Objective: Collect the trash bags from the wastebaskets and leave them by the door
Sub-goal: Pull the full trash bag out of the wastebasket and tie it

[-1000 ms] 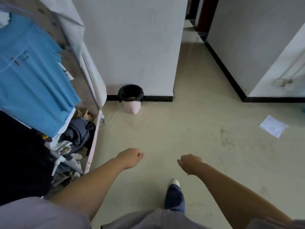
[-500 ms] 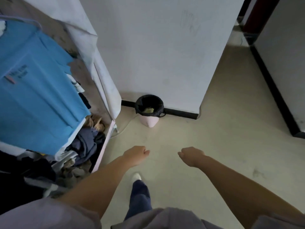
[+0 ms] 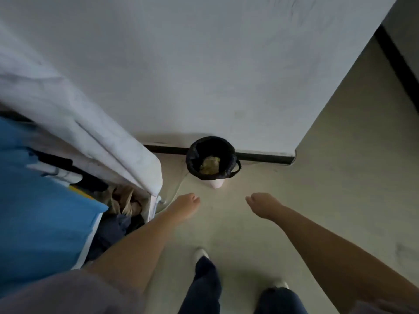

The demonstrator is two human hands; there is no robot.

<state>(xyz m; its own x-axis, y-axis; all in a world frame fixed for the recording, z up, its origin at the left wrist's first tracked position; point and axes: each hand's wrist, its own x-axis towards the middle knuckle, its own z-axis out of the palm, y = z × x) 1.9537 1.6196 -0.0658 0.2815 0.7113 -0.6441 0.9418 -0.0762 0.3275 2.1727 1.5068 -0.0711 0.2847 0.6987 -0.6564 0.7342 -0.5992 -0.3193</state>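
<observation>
The wastebasket (image 3: 216, 183) stands upright on the floor (image 3: 340, 200) against the wall (image 3: 204, 64), its black trash bag (image 3: 212, 157) opening upward, while left hand (image 3: 184, 206) and right hand (image 3: 263, 205) hover nearby, each grip loosely curled, holding nothing.

grey short sleeves (image 3: 68, 291), navy trousers (image 3: 204, 286), white shoes (image 3: 200, 253).

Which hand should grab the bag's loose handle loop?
Right hand, probably: the loop sticks out on the right side of the black bag; the left hand sits nearer the wardrobe.
</observation>
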